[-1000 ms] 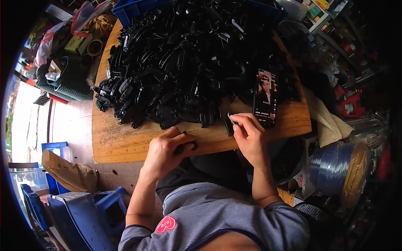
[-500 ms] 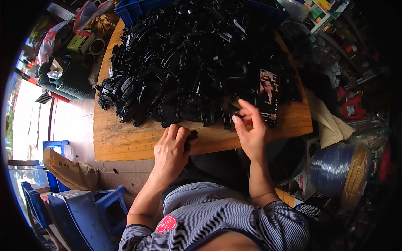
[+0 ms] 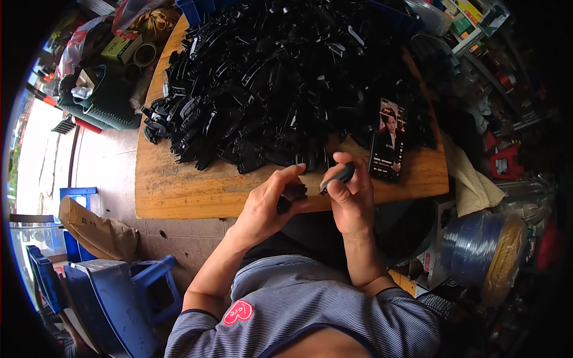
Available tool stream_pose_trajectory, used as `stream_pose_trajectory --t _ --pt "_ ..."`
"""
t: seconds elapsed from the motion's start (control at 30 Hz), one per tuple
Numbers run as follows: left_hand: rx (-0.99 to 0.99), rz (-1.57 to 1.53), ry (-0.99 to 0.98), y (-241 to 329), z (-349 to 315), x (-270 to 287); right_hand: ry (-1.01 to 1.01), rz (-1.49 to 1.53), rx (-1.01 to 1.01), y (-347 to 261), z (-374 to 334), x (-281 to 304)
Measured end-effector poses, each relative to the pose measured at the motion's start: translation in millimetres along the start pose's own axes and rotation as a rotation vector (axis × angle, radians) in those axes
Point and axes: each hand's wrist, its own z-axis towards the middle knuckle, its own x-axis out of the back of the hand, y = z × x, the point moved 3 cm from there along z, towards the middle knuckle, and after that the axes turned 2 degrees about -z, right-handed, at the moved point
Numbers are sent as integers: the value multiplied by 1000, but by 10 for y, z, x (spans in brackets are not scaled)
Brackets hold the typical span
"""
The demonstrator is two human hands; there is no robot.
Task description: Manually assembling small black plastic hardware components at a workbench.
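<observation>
My left hand (image 3: 267, 203) is closed around a small black plastic part (image 3: 293, 192), which its fingers partly cover. Between the thumb and fingers of my right hand (image 3: 353, 200) is a curved black plastic piece (image 3: 342, 173). The two parts are close together but apart, over the front edge of the wooden table (image 3: 191, 194). Just beyond my hands lies a large heap of similar black plastic parts (image 3: 256, 95). Their exact kind is unclear.
A phone (image 3: 387, 146) with a lit screen lies right of my hands against the heap. A blue plastic stool (image 3: 113, 304) stands at lower left, beside a brown paper sack (image 3: 98, 230). Wrapped rolls of tubing (image 3: 468, 244) are at the right.
My right hand has drawn back from the heap's edge with a curved black piece in it. My left hand has moved right and turned, bringing its part toward the right hand.
</observation>
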Motion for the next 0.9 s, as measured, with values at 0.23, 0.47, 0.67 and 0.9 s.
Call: stream_pose_trajectory --t 0.23,0.47,0.67,0.9 --pt "-18 -38 -53 -45 65 30 90 -20 -65 -70 -6 -39" --pt "-48 24 -60 -23 59 1 -17 -41 -103 8 -12 -76" --pt "-62 -80 -25 -17 7 24 -55 -67 -154 9 -35 -68" --pt "-67 -119 -20 -32 -50 63 -125 7 -289 74 -56 -65"
